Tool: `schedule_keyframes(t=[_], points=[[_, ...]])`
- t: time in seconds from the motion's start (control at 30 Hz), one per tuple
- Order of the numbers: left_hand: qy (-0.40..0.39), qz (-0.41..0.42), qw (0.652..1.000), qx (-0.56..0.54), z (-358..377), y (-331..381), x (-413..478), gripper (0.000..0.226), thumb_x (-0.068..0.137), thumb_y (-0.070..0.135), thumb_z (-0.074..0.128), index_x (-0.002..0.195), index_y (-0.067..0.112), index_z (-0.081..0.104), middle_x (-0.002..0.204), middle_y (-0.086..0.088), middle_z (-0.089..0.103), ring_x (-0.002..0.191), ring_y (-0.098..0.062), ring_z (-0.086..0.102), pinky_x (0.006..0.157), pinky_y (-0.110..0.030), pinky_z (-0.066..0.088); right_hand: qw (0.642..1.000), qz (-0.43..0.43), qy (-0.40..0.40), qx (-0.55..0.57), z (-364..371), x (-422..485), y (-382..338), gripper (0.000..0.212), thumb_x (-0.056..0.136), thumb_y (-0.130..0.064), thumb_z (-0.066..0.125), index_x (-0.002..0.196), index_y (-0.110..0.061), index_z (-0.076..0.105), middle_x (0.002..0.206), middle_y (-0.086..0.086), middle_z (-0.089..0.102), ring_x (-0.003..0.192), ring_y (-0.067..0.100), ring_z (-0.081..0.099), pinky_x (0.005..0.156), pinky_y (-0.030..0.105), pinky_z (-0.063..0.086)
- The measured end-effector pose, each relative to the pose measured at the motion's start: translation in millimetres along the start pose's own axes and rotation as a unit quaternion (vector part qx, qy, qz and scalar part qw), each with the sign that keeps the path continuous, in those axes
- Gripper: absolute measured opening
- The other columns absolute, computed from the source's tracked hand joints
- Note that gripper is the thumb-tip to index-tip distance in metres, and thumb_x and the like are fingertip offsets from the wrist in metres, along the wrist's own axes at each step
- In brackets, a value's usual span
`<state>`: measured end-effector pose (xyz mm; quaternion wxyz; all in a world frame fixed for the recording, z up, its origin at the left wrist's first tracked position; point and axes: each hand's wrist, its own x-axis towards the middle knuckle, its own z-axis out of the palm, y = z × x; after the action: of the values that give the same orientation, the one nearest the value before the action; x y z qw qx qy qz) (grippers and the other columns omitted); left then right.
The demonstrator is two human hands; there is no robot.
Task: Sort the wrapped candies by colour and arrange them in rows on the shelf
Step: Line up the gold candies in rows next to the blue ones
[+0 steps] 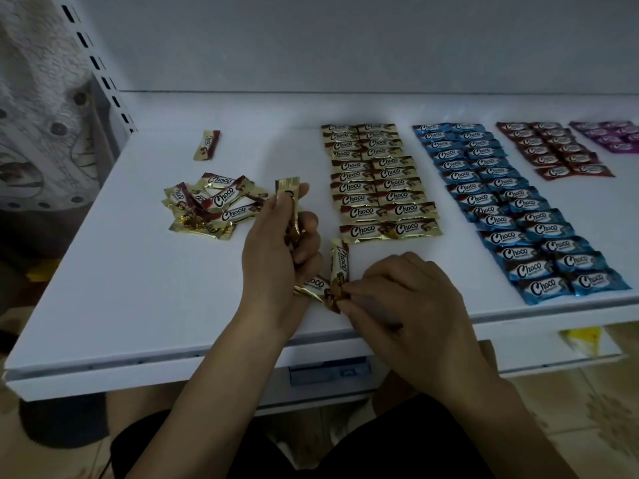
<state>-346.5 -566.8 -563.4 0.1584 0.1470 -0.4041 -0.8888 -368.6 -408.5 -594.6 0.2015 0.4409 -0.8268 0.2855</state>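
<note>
Wrapped Choco candies lie on a white shelf [138, 288]. Gold ones [377, 183] form two neat columns in the middle, blue ones [511, 205] two columns to their right, then red ones [553, 152] and purple ones [612, 134] at the far right. A loose heap of gold candies [211, 205] lies left of centre, and a single gold candy [206, 145] sits further back. My left hand [276, 250] grips several gold candies [289, 193], one sticking upward. My right hand [401, 302] pinches the end of a gold candy [339, 262] that stands beside another lying flat [313, 285].
A slotted white upright [100, 74] rises at the shelf's back left, with patterned cloth [38, 108] beside it. The shelf's front edge [173, 375] runs close to my forearms. Tiled floor [594, 409] and a yellow item [581, 337] show below right.
</note>
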Motion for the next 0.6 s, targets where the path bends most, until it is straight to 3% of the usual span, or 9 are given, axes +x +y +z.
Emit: schedule_keyframes(t=[0.17, 0.33, 0.43, 0.5, 0.6], points=[[-0.001, 0.005, 1.0, -0.006, 0.9, -0.2, -1.2, 0.025, 0.103, 0.026, 0.035, 0.107, 0.015, 0.057, 0.06, 0.005, 0.049, 0.042, -0.003, 0.027, 0.032, -0.013, 0.022, 0.999, 0.044, -0.011, -0.002, -4.8, 12.6, 7.4, 0.022, 0.086, -0.008, 0.053, 0.102, -0.012, 0.068, 0.1, 0.002, 0.066, 0.091, 0.016, 0.055, 0.077, 0.027, 0.043], [0.021, 0.008, 0.985, -0.169, -7.3, 1.4, -1.3, 0.025, 0.102, 0.03, 0.036, 0.094, 0.02, 0.058, 0.058, 0.007, 0.043, 0.04, -0.003, 0.026, 0.029, -0.012, 0.02, 0.992, 0.065, -0.109, -0.01, 0.1, 24.9, 3.9, 0.028, 0.088, -0.038, 0.049, 0.095, -0.02, 0.069, 0.096, -0.008, 0.067, 0.093, 0.017, 0.057, 0.075, 0.034, 0.042], [0.029, 0.01, 0.987, -0.157, -5.8, 0.7, -0.1, 0.027, 0.103, 0.029, 0.034, 0.095, 0.02, 0.058, 0.058, 0.007, 0.043, 0.04, -0.003, 0.027, 0.029, -0.012, 0.021, 0.995, 0.058, -0.078, -0.013, -0.5, 23.6, 8.9, 0.013, 0.084, -0.023, 0.06, 0.089, -0.02, 0.071, 0.095, -0.006, 0.067, 0.092, 0.019, 0.058, 0.073, 0.031, 0.042], [0.031, 0.014, 0.991, -0.13, -2.0, -0.7, 1.1, 0.026, 0.103, 0.027, 0.034, 0.097, 0.018, 0.057, 0.058, 0.007, 0.044, 0.04, -0.002, 0.027, 0.029, -0.012, 0.021, 0.996, 0.061, -0.04, -0.043, -1.8, 21.6, 15.2, 0.017, 0.079, -0.013, 0.061, 0.088, -0.02, 0.073, 0.096, -0.001, 0.066, 0.092, 0.02, 0.057, 0.073, 0.03, 0.044], [0.035, 0.011, 0.993, -0.11, 2.5, -2.1, 1.3, 0.024, 0.103, 0.027, 0.034, 0.099, 0.018, 0.056, 0.057, 0.007, 0.045, 0.04, -0.003, 0.026, 0.03, -0.013, 0.021, 0.993, 0.069, -0.003, -0.091, -4.8, 19.4, 16.6, 0.027, 0.078, -0.012, 0.05, 0.089, -0.02, 0.074, 0.094, 0.001, 0.065, 0.092, 0.016, 0.05, 0.073, 0.026, 0.038]])
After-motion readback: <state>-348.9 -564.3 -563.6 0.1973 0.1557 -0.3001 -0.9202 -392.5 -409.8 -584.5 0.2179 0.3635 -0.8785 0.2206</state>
